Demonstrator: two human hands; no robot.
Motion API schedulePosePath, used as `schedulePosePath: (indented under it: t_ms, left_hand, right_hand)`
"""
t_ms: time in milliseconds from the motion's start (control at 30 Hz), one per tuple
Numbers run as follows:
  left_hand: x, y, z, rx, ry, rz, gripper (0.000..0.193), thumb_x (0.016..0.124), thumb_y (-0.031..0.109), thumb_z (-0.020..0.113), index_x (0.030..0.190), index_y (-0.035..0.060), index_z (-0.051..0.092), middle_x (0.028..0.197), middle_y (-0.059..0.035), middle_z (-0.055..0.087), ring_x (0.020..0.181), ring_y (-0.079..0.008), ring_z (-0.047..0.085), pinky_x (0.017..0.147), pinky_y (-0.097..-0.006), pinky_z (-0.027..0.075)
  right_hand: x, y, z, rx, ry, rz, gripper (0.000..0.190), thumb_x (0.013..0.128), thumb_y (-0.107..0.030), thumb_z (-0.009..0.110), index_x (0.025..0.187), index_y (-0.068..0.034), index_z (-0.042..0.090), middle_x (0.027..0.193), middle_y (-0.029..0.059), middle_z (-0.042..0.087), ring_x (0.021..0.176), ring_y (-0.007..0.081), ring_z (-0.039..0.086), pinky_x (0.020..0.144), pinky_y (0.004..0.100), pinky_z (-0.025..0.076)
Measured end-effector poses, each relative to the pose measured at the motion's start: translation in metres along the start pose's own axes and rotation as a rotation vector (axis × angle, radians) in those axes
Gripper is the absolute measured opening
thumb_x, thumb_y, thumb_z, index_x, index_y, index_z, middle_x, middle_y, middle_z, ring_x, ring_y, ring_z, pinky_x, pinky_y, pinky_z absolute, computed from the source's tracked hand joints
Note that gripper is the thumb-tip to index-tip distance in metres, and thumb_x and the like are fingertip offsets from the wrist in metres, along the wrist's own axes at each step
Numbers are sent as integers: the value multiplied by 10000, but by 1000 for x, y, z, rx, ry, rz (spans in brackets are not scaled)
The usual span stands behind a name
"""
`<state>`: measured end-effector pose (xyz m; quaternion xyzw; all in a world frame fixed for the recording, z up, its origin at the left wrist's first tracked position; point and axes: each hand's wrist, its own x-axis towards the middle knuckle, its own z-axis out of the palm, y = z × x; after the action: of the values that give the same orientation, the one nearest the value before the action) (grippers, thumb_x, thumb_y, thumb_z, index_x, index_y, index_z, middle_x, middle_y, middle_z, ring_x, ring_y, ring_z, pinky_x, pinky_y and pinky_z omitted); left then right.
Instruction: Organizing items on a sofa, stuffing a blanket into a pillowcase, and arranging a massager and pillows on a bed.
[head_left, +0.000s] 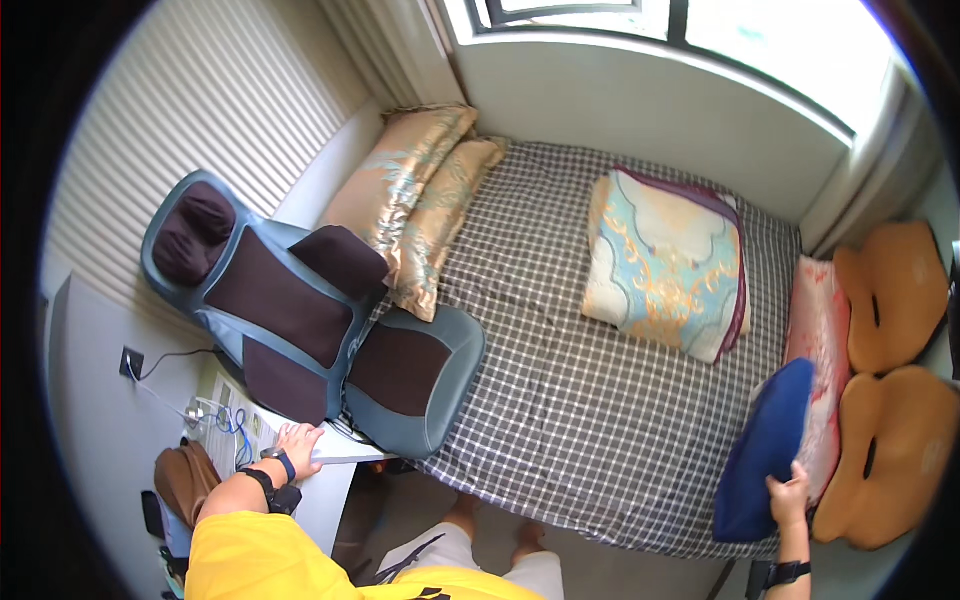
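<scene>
My left hand (301, 448) rests with its fingers apart on the corner of a white bedside table (341, 450), just below a massage seat cushion (285, 300). My right hand (791, 495) grips the lower edge of a dark blue cushion (765, 457), which stands tilted at the right side of the bed. Beside the blue cushion lies a pink patterned pillow (816, 330). Two orange-brown seat cushions (889, 450) with slots lie to the right of that. A folded blanket with a floral pattern (667, 262) is on the checked bedsheet (555, 375).
Two shiny patterned pillows (405, 187) lie at the bed's upper left. Cables (236, 427) run from a wall socket (132, 363) to the table. A brown bag (180, 480) is near my left elbow. A window (675, 30) and curtains border the bed.
</scene>
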<state>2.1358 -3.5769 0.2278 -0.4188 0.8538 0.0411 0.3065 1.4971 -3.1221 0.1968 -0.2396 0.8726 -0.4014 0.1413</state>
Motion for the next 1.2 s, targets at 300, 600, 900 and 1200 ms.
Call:
schedulePosePath:
  t_ms: [300,600,900,1200]
  left_hand:
    - [2,-26,21,-190,406,188,453,608,277,607,1032,132,542,1057,-76,503,1094,-248,407,968,-536,196]
    - [5,-26,24,-412,555,255,344,582,261,590,896,121,597,975,-68,540,1036,-257,453,913,-515,277]
    - [15,-37,30,-586,608,297,200,576,235,580,741,127,547,864,-49,540,936,-223,491,866,-460,311]
    - [11,-22,61,-619,685,259,249,647,257,529,801,62,550,902,-135,518,956,-346,477,848,-493,364]
  right_hand:
    - [53,-244,114,305,-473,-4,275,600,21,613,872,44,585,747,32,581,646,107,525,620,239,441]
    - [159,-545,331,157,-416,-530,327,593,-61,612,901,47,581,739,112,609,642,187,578,619,300,472]
    - [208,-753,534,-28,53,-516,373,630,-198,551,916,41,550,857,216,590,850,357,568,782,377,444]
    - [179,-832,679,30,97,-499,350,686,-171,520,982,15,498,987,233,564,955,362,536,849,390,415]
